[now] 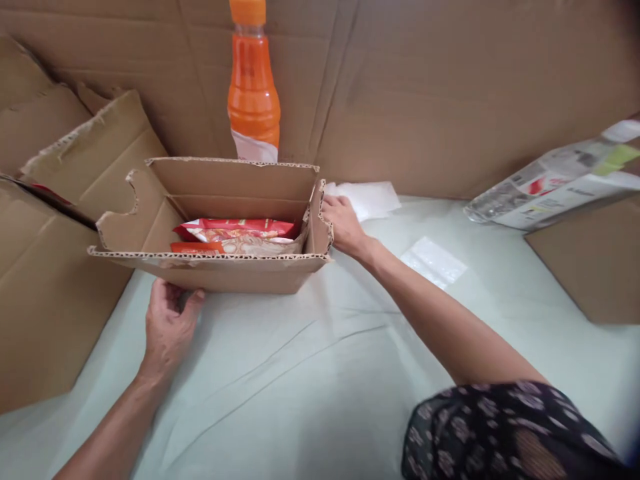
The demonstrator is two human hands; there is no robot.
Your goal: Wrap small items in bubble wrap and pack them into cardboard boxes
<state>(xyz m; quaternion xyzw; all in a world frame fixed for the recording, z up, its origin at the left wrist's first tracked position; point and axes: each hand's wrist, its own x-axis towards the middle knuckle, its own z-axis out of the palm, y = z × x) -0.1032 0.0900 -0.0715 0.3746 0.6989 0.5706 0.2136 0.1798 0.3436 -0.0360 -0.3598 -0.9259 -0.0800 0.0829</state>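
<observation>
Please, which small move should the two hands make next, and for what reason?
Perhaps ease the open cardboard box slightly toward the person, without tipping it. The left hand is at its near lower edge and the right hand at its right side, so both seem placed to guide it. The orange bottle rises behind it, and packets sit inside that could shift.

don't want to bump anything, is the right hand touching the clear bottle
Apart: the head view shows pale green surface between right hand and clear bottle.
</observation>
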